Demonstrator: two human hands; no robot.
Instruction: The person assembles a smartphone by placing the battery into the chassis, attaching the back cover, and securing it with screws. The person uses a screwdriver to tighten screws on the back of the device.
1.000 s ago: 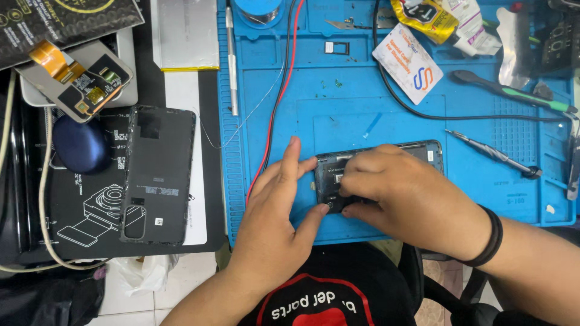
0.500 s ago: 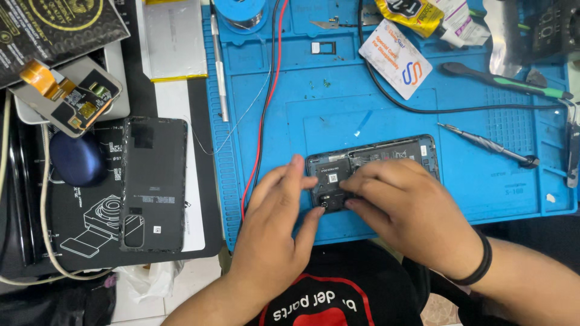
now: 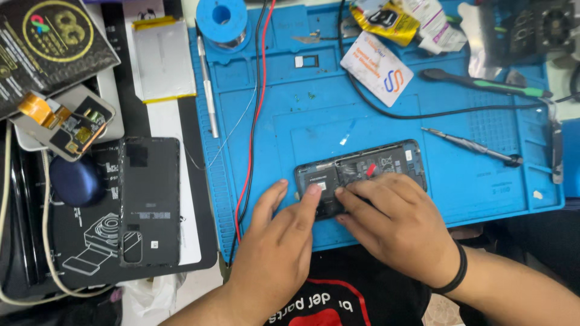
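An opened black smartphone lies back-up on the blue repair mat, its inner parts and a small red tab showing. My left hand rests at the phone's left end, index fingertip pressing on its inside. My right hand, with a black wristband, covers the phone's lower edge, fingertips touching the inside next to the left index finger. Neither hand grips a tool. The phone's near edge is hidden under my fingers.
A black phone back cover lies left of the mat. On the mat: a screwdriver, a green-handled tool, a solder spool, tweezers, a white card, red and black wires. A silver battery sits at top left.
The camera view has shifted, so everything sits lower and further right in the frame. Both hands stay on the phone; fingertips have shifted slightly over its left part.
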